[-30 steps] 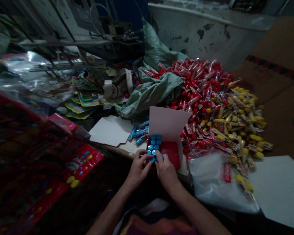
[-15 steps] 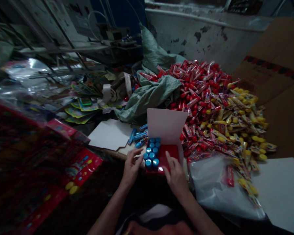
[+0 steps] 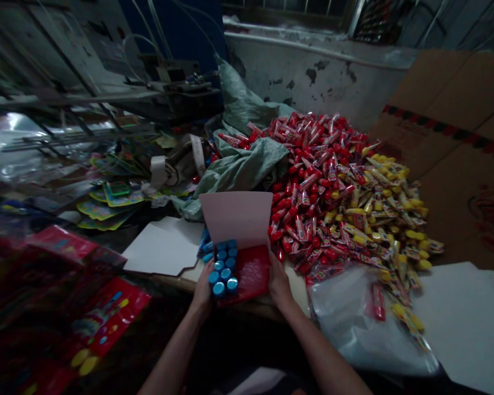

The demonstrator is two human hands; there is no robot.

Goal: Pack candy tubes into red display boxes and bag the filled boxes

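Note:
A red box (image 3: 253,274) with a raised white lid flap (image 3: 236,216) sits at the front edge of the work surface. Several blue-capped tubes (image 3: 225,269) stand upright in its left part; the right part shows bare red. My left hand (image 3: 203,288) grips the box's left side, fingers partly hidden behind it. On the opposite side, my right hand (image 3: 279,282) holds the right wall, its fingertips also hidden. More blue tubes (image 3: 206,244) lie just left of the box.
Behind and right is a big heap of red tubes (image 3: 308,181) and yellow-capped tubes (image 3: 395,219). Clear plastic bags (image 3: 354,318) lie at the right front, white card (image 3: 164,247) at left, red printed packages (image 3: 111,307) at far left, and a green sack (image 3: 242,164) behind.
Both hands have closed on the box's sides; before, they were apart from its walls with fingers spread. The box is turned slightly, and the whole view has shifted.

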